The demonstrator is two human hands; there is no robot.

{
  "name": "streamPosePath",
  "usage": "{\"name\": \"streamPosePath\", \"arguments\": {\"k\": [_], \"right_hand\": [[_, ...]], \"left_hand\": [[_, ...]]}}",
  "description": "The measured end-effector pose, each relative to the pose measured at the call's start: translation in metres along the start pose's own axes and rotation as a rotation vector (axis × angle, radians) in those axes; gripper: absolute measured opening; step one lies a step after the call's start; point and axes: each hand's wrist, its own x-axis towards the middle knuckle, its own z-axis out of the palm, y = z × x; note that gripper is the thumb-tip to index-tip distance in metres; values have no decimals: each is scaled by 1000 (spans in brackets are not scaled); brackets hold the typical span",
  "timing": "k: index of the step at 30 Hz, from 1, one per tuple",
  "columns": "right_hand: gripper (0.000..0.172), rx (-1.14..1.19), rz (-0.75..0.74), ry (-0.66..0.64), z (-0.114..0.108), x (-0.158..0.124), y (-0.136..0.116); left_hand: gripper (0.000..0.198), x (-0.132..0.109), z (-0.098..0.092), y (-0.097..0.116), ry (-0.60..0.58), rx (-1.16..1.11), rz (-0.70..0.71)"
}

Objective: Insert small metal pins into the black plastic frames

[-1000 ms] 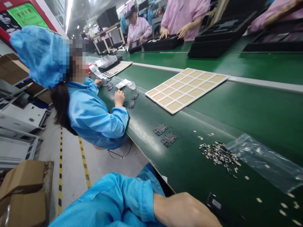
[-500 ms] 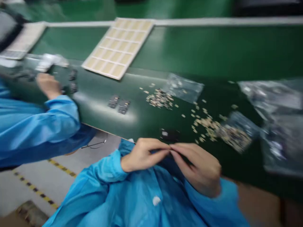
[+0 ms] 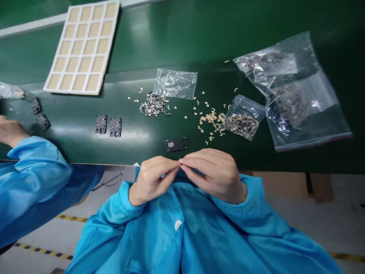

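My left hand point(image 3: 155, 176) and my right hand point(image 3: 212, 173) meet fingertip to fingertip at the table's near edge, both closed in a pinch. Whatever lies between the fingertips is too small to make out. Just beyond them a black plastic part point(image 3: 177, 144) with a pale rectangle lies flat on the green table point(image 3: 145, 146). Farther off are a heap of small silvery metal pieces point(image 3: 154, 104) and a scatter of beige pieces point(image 3: 212, 118). Left of my hands, two black plastic modules point(image 3: 108, 126) lie side by side.
A white gridded tray point(image 3: 82, 49) lies at the back left. Clear bags stand around the heaps: a flat bag point(image 3: 176, 83), a small filled bag point(image 3: 243, 120) and a large bag point(image 3: 296, 95). At far left, a co-worker's hand point(image 3: 11, 131) is near two black parts point(image 3: 40, 114).
My view has turned, so the table's edge now runs level and things lie farther left in the picture. My hands stay pinched together. The co-worker's hand has shifted toward the left edge.
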Motion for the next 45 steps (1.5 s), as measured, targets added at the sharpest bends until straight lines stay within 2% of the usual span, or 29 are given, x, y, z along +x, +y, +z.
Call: {"name": "streamPosePath", "arguments": {"k": [8,15,27,31,36,39,43,45], "right_hand": [[11,112,32,-39,-10,-8,6],[14,70,-53,-93,-17,-11,12],[12,-19,-108,-49,-3,-4,7],[14,45,-44,-50,2,-1,3],[14,145,135,-37,-4,1,-2],[13,-49,189,21,-14,5,8],[12,-484,55,127,-28,7,43],[15,-612,53,113,-33,6,65]], "left_hand": [[12,1,8,4,-60,44,54],[17,0,12,5,-79,57,86],[19,-7,6,-3,-72,50,79],[18,-11,3,-5,-49,34,73],[16,-14,-4,-8,18,6,66],[16,-17,-10,-10,39,-23,50],[13,-26,-22,-15,113,1,-30],[12,-30,-27,-17,178,20,-83]]}}
